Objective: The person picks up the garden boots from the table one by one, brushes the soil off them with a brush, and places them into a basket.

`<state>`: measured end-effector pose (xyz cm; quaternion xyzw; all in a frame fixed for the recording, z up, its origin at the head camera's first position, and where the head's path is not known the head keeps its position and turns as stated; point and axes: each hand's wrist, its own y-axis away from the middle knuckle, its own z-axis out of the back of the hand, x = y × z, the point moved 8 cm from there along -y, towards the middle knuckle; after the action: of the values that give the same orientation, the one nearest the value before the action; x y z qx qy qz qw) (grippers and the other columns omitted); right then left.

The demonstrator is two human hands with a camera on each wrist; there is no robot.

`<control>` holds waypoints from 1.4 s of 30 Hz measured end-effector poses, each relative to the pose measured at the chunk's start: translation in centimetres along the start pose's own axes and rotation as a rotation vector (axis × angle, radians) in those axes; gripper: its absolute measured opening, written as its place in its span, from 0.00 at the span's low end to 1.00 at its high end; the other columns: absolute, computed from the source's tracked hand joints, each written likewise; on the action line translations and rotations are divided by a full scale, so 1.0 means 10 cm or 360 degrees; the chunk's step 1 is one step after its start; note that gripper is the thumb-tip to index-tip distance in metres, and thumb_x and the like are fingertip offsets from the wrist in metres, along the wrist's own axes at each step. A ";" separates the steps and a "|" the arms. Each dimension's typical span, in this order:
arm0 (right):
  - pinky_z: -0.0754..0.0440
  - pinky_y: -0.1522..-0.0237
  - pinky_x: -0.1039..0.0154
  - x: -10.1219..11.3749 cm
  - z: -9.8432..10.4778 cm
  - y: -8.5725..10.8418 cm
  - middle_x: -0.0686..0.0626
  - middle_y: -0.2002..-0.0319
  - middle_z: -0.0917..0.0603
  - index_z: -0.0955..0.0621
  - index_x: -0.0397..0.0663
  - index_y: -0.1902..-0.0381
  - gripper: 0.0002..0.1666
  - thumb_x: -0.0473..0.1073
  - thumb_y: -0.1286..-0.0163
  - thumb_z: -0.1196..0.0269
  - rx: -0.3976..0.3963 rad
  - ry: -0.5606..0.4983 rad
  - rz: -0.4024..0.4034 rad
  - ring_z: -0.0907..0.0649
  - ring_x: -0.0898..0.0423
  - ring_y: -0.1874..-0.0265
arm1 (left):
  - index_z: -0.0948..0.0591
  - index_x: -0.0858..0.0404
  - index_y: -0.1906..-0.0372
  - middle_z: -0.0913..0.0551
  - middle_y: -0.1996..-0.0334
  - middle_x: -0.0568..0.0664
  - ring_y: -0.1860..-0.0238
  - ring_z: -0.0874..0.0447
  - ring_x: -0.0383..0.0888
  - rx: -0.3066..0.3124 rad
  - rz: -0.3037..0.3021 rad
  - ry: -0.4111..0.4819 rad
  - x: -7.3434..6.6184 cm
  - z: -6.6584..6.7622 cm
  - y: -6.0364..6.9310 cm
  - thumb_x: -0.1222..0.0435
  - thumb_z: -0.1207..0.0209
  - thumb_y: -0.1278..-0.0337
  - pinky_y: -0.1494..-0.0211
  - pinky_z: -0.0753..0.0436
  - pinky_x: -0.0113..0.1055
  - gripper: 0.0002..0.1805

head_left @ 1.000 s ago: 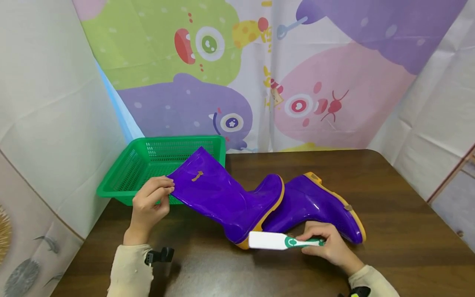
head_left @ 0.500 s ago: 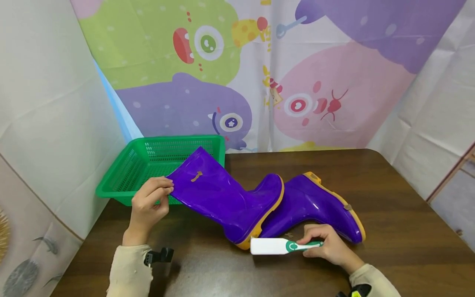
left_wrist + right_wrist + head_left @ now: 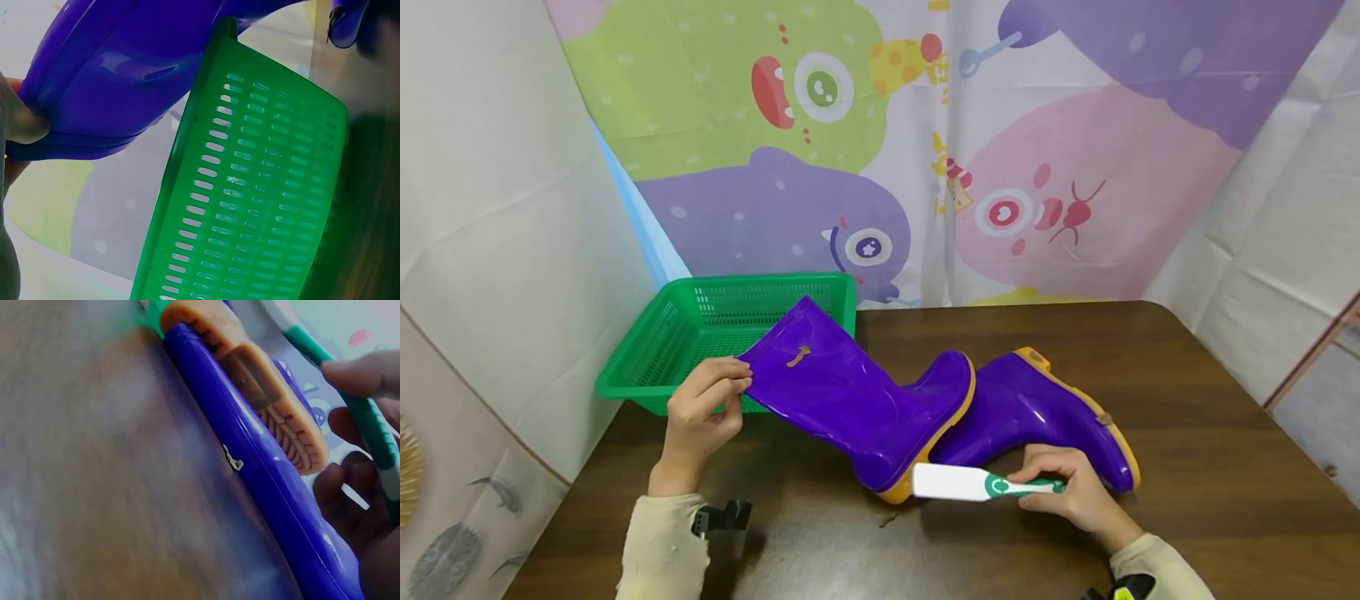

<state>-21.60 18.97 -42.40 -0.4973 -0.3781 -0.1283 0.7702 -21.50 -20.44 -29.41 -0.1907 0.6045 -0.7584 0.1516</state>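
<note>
My left hand [image 3: 700, 408] pinches the top edge of a purple rain boot [image 3: 827, 383], its shaft slanting up to the left and its yellow sole towards the right. In the left wrist view, the thumb lies on the boot's purple shaft [image 3: 119, 81]. A second purple rain boot [image 3: 1037, 417] lies on its side, partly behind the first. My right hand [image 3: 1067, 492] grips the green-and-white handle of a brush [image 3: 951, 482]. The brush's white back faces me, its end beside the held boot's heel. Bristles are hidden. The right wrist view shows an orange-looking treaded sole [image 3: 287, 431].
A green plastic basket [image 3: 617, 379] with slotted sides stands at the back left, behind the held boot's shaft. A small dark scrap [image 3: 888, 520] lies on the brown table [image 3: 1187, 392] below the heel. A patterned cloth [image 3: 700, 217] hangs behind the table.
The right hand and brush dipped slightly, then rose again and shifted a little right. A small dark scrap now shows below the heel. The left hand and both boots look unmoved.
</note>
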 end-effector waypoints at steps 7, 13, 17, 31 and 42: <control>0.27 0.75 0.65 -0.01 0.08 -0.01 0.45 0.75 0.19 0.12 0.35 0.62 0.29 0.11 0.64 0.33 -0.0171 0.0145 -0.0084 0.23 0.57 0.76 | 0.20 0.75 0.83 0.18 0.77 0.65 0.76 0.20 0.62 -0.0006 0.0003 0.0013 0.00 0.00 -0.01 0.79 0.50 0.48 0.52 0.17 0.36 0.13; 0.26 0.76 0.65 -0.06 0.00 -0.02 0.45 0.76 0.20 0.12 0.38 0.63 0.27 0.14 0.62 0.31 -0.0071 0.0121 -0.0164 0.23 0.58 0.76 | 0.20 0.75 0.83 0.18 0.77 0.65 0.76 0.20 0.62 -0.0007 0.0006 0.0016 0.01 0.01 0.00 0.78 0.50 0.47 0.50 0.17 0.36 0.13; 0.26 0.77 0.64 -0.08 -0.06 -0.03 0.45 0.78 0.22 0.12 0.39 0.63 0.26 0.14 0.61 0.31 -0.0006 0.0068 -0.0193 0.25 0.58 0.77 | 0.20 0.75 0.83 0.18 0.77 0.65 0.76 0.20 0.62 -0.0006 0.0008 0.0019 0.01 0.01 -0.01 0.78 0.50 0.47 0.48 0.18 0.35 0.13; 0.28 0.79 0.67 0.02 -0.21 -0.04 0.47 0.79 0.23 0.12 0.37 0.60 0.28 0.15 0.62 0.32 0.0152 -0.0035 -0.0021 0.28 0.54 0.82 | 0.18 0.75 0.81 0.18 0.75 0.65 0.74 0.19 0.62 0.0045 0.0036 0.0070 0.02 0.02 -0.01 0.77 0.49 0.48 0.48 0.19 0.31 0.13; 0.28 0.79 0.65 0.08 -0.16 -0.13 0.48 0.78 0.22 0.12 0.38 0.61 0.30 0.13 0.63 0.32 0.0139 0.0014 0.0018 0.28 0.54 0.80 | 0.18 0.75 0.81 0.18 0.76 0.65 0.74 0.20 0.62 0.0053 0.0024 0.0105 0.03 0.02 -0.01 0.76 0.49 0.47 0.49 0.19 0.32 0.13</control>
<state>-21.06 17.13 -41.33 -0.4648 -0.3771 -0.1097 0.7935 -21.62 -20.73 -29.29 -0.1585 0.5978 -0.7732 0.1404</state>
